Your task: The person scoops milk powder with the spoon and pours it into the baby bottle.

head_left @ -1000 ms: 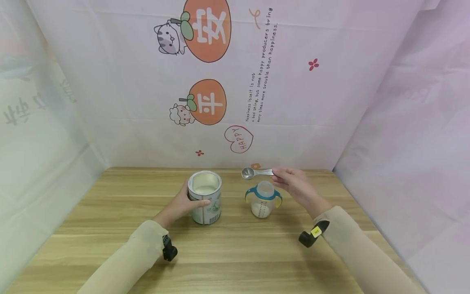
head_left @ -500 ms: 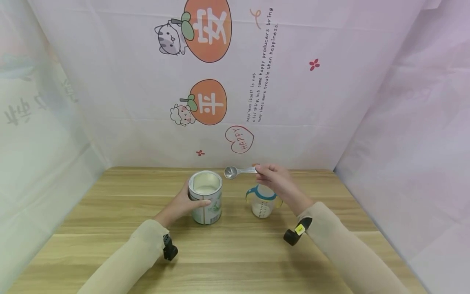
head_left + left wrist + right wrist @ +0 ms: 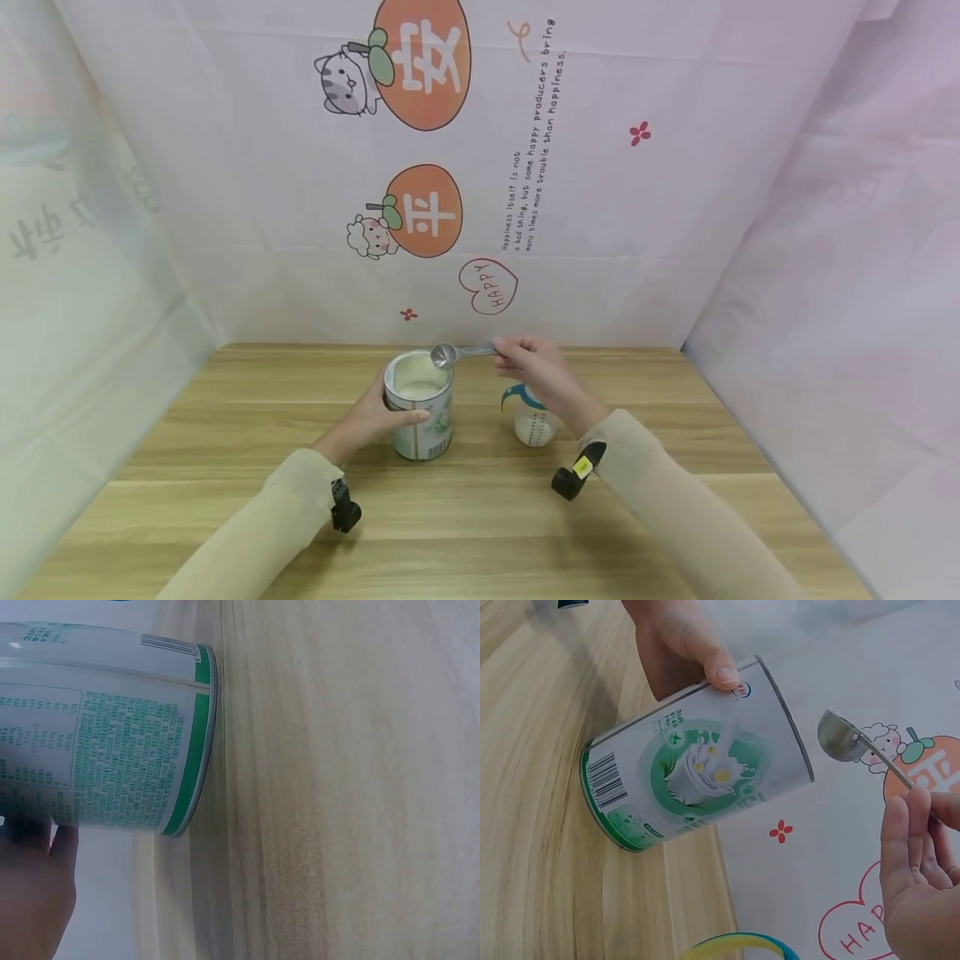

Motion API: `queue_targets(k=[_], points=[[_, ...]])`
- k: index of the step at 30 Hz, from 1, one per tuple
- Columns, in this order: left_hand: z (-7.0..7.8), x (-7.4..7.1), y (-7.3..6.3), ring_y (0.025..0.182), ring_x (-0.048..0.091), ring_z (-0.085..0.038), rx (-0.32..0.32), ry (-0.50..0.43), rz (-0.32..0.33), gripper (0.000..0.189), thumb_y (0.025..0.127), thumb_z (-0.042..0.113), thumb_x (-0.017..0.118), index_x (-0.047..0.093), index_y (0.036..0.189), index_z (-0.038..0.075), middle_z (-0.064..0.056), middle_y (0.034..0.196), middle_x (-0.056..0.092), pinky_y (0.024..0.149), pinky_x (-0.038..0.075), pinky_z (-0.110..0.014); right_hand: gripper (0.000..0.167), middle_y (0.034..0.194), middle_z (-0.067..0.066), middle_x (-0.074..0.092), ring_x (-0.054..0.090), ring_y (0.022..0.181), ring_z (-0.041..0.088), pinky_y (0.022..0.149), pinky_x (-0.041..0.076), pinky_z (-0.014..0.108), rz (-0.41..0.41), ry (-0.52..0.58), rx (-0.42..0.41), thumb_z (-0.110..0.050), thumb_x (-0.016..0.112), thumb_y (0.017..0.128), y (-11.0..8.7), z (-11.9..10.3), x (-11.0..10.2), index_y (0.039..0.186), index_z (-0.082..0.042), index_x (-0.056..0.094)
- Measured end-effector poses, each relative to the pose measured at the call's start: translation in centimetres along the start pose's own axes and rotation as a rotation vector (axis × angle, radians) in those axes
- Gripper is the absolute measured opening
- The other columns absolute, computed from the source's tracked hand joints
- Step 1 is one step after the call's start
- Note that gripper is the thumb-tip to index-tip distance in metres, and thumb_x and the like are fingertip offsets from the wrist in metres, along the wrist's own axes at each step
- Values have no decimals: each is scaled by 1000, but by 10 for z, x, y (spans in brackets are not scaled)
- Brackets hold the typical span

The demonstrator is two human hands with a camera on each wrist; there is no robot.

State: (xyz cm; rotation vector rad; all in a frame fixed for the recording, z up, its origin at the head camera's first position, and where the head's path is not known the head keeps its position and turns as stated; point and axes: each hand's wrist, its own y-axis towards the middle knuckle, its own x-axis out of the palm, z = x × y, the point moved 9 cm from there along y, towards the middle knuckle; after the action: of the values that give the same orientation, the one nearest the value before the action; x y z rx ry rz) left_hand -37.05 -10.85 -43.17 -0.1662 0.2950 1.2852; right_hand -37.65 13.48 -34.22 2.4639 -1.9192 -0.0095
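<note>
An open milk powder tin (image 3: 422, 425) stands on the wooden table, pale powder visible inside. My left hand (image 3: 372, 419) grips it from the left, thumb across the front; in the left wrist view the tin's printed side (image 3: 127, 742) fills the upper left. My right hand (image 3: 543, 375) pinches the handle of a metal measuring spoon (image 3: 444, 356), whose bowl is over the tin's right rim. In the right wrist view the spoon's bowl (image 3: 841, 739) is just above the tin's mouth, apart from it. Whether the bowl holds anything is unclear.
Below my right hand stands a baby bottle (image 3: 534, 429) with blue-and-yellow handles and some whitish content, its top hidden by the hand. A printed cloth (image 3: 585, 275) rises behind the wooden table (image 3: 480, 533), and more cloth hangs at both sides.
My right hand has carried the measuring spoon leftward from above the baby bottle to the tin's rim. The left hand and the tin have stayed put.
</note>
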Motion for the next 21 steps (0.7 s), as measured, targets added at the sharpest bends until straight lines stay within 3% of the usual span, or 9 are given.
queue_targets(k=[5,12,21], points=[[-1,-2,1,139,37,-37,-10,-6,11,105,75,39,89,22,155,29,-12,148,43,113,25,-63,27,94,9,66,65,90,18,97,52,40,-6,-49,-6,-21,66,99,6,0,13,108,5,62],[-1,-2,2,141,34,-39,5,1,7,104,77,36,88,21,156,23,-14,151,40,113,23,-63,28,98,14,68,68,90,21,88,56,33,-13,-158,-22,-22,67,99,9,-3,30,111,3,64],[3,-3,3,139,39,-35,19,5,20,105,73,38,91,25,154,22,-10,148,44,113,27,-60,23,104,19,69,69,92,26,88,57,39,-34,-237,-54,-21,68,98,19,-4,46,106,-1,66]])
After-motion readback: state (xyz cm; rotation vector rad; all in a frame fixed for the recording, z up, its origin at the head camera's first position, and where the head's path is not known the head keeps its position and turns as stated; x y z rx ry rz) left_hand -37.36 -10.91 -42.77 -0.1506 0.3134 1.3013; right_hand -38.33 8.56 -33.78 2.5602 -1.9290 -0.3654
